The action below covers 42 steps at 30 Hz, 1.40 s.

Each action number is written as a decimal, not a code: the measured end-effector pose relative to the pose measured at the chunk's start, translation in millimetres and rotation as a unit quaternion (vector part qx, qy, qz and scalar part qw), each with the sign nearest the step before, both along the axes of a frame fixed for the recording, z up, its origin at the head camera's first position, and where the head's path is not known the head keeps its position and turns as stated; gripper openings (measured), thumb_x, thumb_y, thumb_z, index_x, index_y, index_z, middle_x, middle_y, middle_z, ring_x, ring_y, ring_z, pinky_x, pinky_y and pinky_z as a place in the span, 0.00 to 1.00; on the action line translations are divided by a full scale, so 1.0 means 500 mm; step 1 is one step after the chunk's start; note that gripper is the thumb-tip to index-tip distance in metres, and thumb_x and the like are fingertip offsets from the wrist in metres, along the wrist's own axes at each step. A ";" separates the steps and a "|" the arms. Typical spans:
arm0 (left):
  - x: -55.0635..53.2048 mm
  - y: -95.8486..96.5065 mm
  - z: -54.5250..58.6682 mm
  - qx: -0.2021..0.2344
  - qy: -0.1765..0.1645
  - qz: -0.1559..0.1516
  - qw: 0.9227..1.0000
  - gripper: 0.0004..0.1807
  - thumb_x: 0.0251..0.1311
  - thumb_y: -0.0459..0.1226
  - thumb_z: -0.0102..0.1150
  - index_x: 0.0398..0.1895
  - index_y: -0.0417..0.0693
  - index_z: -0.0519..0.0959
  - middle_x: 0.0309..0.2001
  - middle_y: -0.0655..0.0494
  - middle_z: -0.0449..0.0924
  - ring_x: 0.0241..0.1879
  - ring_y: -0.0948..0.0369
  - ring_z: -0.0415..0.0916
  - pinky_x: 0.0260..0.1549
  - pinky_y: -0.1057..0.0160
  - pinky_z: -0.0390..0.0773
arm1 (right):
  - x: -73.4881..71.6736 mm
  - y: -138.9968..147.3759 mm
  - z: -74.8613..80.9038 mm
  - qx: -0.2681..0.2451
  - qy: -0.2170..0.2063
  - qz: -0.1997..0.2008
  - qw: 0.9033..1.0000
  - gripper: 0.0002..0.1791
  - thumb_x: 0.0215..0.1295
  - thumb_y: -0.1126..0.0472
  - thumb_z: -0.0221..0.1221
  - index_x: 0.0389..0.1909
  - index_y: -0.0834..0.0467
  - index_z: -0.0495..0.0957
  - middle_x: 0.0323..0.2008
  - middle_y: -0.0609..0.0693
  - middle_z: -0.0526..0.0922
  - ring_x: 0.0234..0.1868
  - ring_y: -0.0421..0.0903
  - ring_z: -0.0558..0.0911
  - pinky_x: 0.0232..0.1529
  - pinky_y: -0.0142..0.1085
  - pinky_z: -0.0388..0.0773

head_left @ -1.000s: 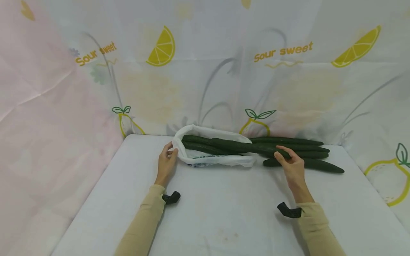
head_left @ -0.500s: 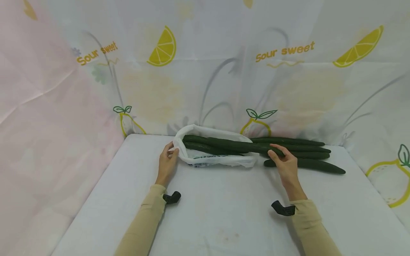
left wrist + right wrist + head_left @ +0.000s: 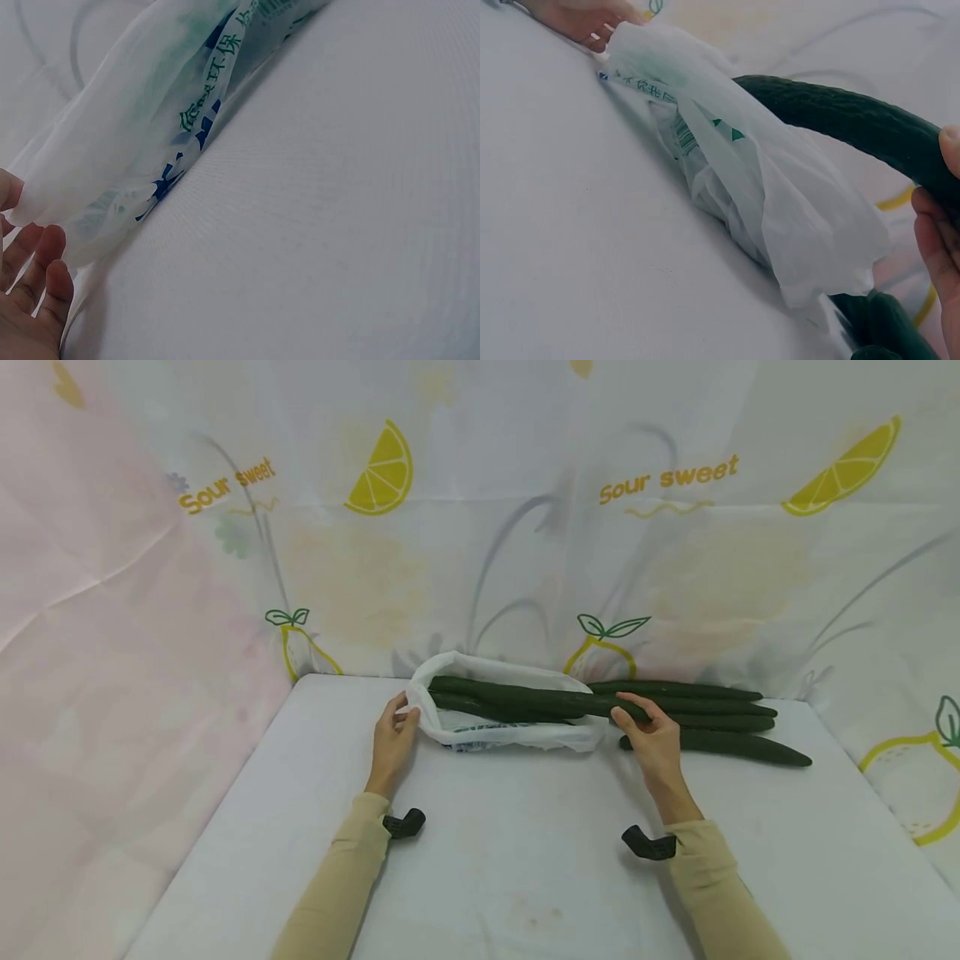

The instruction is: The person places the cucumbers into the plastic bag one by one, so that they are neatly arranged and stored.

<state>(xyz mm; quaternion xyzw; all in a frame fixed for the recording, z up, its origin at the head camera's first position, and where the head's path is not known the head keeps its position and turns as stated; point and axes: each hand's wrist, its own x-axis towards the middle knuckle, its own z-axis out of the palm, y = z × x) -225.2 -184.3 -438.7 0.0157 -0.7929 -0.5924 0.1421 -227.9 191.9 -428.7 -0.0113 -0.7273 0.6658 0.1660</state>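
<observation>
A white plastic bag (image 3: 525,739) with printing lies on its side at the table's back, its mouth spread wide. My left hand (image 3: 392,742) pinches the bag's left end; in the left wrist view, the fingers (image 3: 54,244) bend at the film's edge. My right hand (image 3: 651,737) grips the right end of a long dark green cucumber (image 3: 547,700), which slants down from the bag's left end. Beneath it, at least one more cucumber (image 3: 468,703) lies inside the bag. The right wrist view shows the held cucumber (image 3: 847,116) above the bag's rim (image 3: 772,161).
Several loose cucumbers (image 3: 738,745) lie side by side at the back right, partly behind my right hand. A printed cloth (image 3: 480,527) hangs close behind the white table (image 3: 517,843). Black wrist mounts (image 3: 648,845) stick out from both sleeves.
My right hand has moved left, sliding the held cucumber further into the bag. The left hand stays at the bag's left end.
</observation>
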 end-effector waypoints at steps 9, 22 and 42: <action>0.002 0.001 0.001 -0.001 0.001 0.001 1.000 0.24 0.68 0.36 0.49 0.66 0.39 0.65 0.62 0.40 0.68 0.50 0.49 0.72 0.39 0.72 0.69 | -0.008 -0.022 0.005 -0.011 0.004 0.014 1.000 0.21 0.56 0.58 0.67 0.51 0.58 0.80 0.16 0.40 0.75 0.16 0.34 0.65 0.15 0.28 0.56; -0.031 -0.013 -0.049 0.006 -0.004 0.006 1.000 0.25 0.68 0.40 0.50 0.67 0.46 0.65 0.63 0.45 0.68 0.51 0.51 0.72 0.41 0.71 0.69 | -0.024 -0.056 0.005 0.008 0.022 0.033 0.999 0.22 0.57 0.58 0.66 0.52 0.59 0.79 0.39 0.38 0.82 0.29 0.37 0.82 0.24 0.26 0.69; -0.033 -0.013 -0.060 -0.005 0.011 0.009 1.000 0.25 0.68 0.42 0.50 0.67 0.47 0.65 0.63 0.46 0.68 0.50 0.52 0.72 0.41 0.70 0.71 | -0.031 -0.104 0.020 0.014 0.011 0.041 0.999 0.20 0.57 0.57 0.66 0.52 0.56 0.80 0.47 0.48 0.80 0.23 0.39 0.73 0.18 0.27 0.60</action>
